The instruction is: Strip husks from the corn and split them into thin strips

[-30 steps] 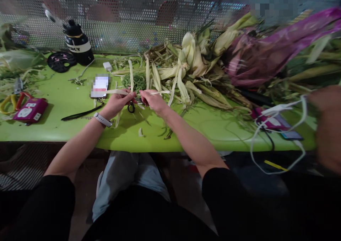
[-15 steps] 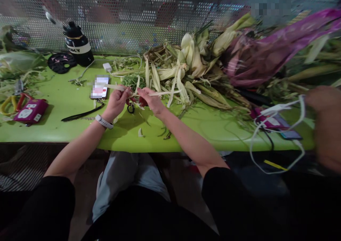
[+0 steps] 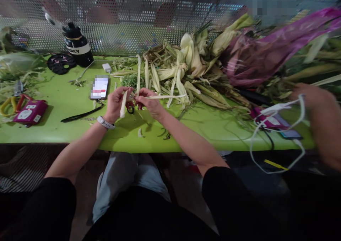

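Observation:
Both my hands meet above the green table (image 3: 66, 102). My left hand (image 3: 115, 102), with a white watch at the wrist, is closed on pale corn husk strips (image 3: 123, 104); one strip hangs down and another stands upright. My right hand (image 3: 149, 100) pinches a long husk strip (image 3: 167, 96) that runs out to the right. Small black-handled scissors (image 3: 130, 109) lie on the table just under my hands. A heap of corn husks (image 3: 186, 67) rises behind them.
A phone (image 3: 99, 87), a black strap (image 3: 80, 115), a black bottle (image 3: 78, 45) and a magenta device (image 3: 30, 112) lie to the left. A purple bag (image 3: 266, 52), white cables (image 3: 277, 127) and another person's hand (image 3: 317, 106) are on the right. Perforated metal fencing stands behind.
My hands have risen slightly and drawn together. The strip in my left hand has turned from pointing left to hanging down, and another now stands upright. The other person's hand has shifted.

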Available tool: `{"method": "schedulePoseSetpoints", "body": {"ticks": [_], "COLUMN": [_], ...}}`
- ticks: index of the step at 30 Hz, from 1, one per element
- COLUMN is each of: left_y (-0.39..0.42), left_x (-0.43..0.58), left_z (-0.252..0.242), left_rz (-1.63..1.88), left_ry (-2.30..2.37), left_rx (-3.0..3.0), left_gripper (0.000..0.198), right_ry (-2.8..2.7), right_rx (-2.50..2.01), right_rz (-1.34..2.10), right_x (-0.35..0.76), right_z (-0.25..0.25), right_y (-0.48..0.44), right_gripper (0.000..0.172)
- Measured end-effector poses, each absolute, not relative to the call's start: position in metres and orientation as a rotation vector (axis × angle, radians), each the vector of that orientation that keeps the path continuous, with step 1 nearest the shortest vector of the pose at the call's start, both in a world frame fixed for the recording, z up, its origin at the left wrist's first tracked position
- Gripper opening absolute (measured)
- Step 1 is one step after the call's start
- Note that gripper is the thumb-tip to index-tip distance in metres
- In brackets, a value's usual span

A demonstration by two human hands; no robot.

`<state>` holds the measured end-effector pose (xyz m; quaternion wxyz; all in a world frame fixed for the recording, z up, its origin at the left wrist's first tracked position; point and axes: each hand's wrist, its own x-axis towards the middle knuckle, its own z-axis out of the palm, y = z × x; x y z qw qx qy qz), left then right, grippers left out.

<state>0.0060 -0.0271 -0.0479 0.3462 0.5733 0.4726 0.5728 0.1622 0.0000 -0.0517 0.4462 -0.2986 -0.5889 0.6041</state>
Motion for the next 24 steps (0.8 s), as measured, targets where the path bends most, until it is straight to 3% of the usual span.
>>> {"method": "schedulePoseSetpoints", "body": {"ticks": [10,24], "left_y": [-0.0304,-0.0312], "left_x": [0.0063,0.0088], "left_z": [-0.0431,-0.0425], "left_rz": [1.541,1.541], "left_ry": [1.258,1.259], "left_rx": [1.518,1.45], "left_gripper": [0.023,0.031], "right_ry": [-1.387,-1.375], "right_rx": [-0.728,-0.764], "right_rz": [1.648,1.594], "right_x": [0.1634,0.1654], "right_z": [-0.054,-0.0536], "right_y": [-0.0004,0.0043], "right_gripper": [0.033,0.027]}}
